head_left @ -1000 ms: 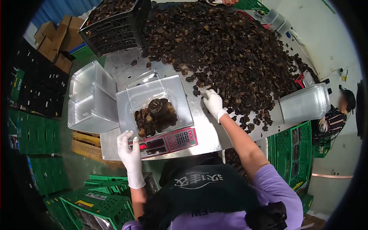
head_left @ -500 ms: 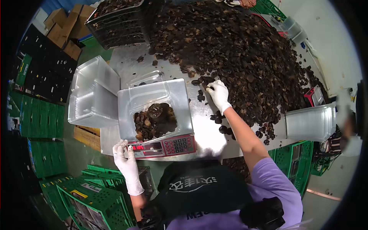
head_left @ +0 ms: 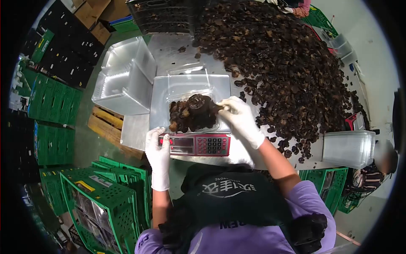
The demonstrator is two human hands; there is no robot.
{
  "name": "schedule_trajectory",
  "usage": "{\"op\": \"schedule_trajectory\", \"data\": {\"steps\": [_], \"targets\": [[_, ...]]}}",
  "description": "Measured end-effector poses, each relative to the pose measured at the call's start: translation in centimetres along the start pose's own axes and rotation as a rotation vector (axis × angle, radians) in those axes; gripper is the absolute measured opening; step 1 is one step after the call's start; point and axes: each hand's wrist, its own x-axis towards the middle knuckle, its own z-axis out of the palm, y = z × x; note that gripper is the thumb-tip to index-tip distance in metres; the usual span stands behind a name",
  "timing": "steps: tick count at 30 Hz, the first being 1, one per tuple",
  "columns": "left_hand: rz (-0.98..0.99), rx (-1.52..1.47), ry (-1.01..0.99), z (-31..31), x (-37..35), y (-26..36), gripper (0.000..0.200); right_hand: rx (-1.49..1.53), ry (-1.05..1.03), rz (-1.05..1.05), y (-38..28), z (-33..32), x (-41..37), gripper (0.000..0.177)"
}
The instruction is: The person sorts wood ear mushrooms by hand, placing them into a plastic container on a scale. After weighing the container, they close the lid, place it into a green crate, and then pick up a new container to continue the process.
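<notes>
A clear plastic clamshell box [head_left: 215, 125] lies open on a scale [head_left: 157, 95] with a red keypad panel. Dark brown wood ear mushrooms [head_left: 186, 116] fill part of the box. My right hand [head_left: 241, 118], in a white glove, pinches a dark piece of wood ear at the box's right side. My left hand [head_left: 158, 148], gloved too, rests at the scale's front left corner with thumb and fingers apart. Its fingertips touch the panel's edge beside the display [head_left: 182, 146].
A large heap of wood ears [head_left: 279, 63] covers the metal table's right side. Nested clear boxes [head_left: 127, 80] stand left of the scale, more boxes [head_left: 349, 148] at the right. A black crate [head_left: 160, 17] is at the back. Green crates [head_left: 101, 203] stand below left. Another person's hand [head_left: 288, 10] is at the far edge.
My right hand has moved from the edge of the heap to the box on the scale, with a dark piece in its fingers. My left hand stays at the scale's corner. The view has shifted.
</notes>
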Motion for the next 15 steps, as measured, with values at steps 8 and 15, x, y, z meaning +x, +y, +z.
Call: {"op": "schedule_trajectory", "data": {"steps": [8, 15], "targets": [[-0.020, -0.104, 0.009, -2.0, 0.1, -1.6, 0.018, -0.553, 0.021, -0.323, -1.1, 1.7, -1.9, 0.030], [-0.399, -0.693, -0.086, -1.7, 6.2, -4.1, 0.039, -0.096, 0.178, 0.195, -0.9, -0.3, -5.9, 0.029]]}}
